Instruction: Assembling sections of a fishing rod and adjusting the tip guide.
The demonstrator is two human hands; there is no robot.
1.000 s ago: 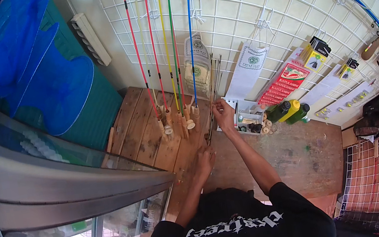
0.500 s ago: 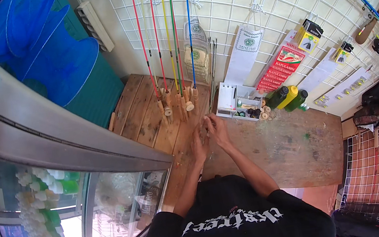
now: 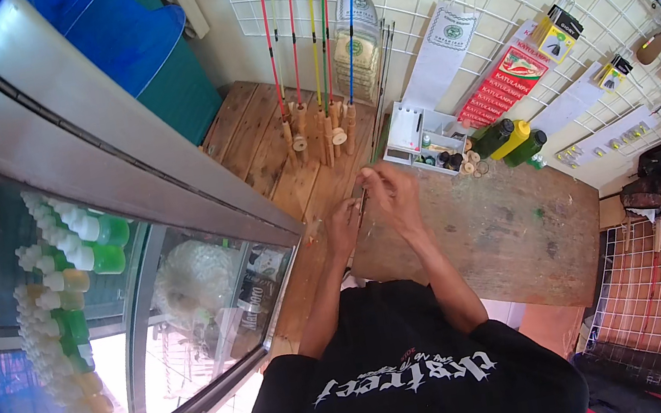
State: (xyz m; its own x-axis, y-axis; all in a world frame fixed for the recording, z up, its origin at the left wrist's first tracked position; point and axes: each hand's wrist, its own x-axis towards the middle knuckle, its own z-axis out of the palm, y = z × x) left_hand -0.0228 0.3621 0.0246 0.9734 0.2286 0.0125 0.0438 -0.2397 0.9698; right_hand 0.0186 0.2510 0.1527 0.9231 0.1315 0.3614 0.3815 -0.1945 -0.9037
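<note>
The bare right hand [image 3: 394, 195] has dropped from beside the white plastic compartment tray [image 3: 401, 141] to near the bare left hand [image 3: 343, 225], so it's close-in handling now, thin dark stick [image 3: 363, 208] between them, can't tell who's gripping it.

From my end, the bench [image 3: 492, 246] reads as rough, scuffed matt wood, the planks [image 3: 273, 168] as smoother wood, the frame [image 3: 88, 98] as smooth metal with a dull sheen; the dark stick [image 3: 362, 209] is too thin to judge. I get glossy rods [image 3: 351, 26], matt handles [image 3: 338, 137] in wood or cork, shiny plastic bottles [image 3: 513, 139] and a white plastic tray [image 3: 428, 166]. Shirt [image 3: 393, 326] is matt cloth, net [image 3: 123, 45] thin mesh.
</note>
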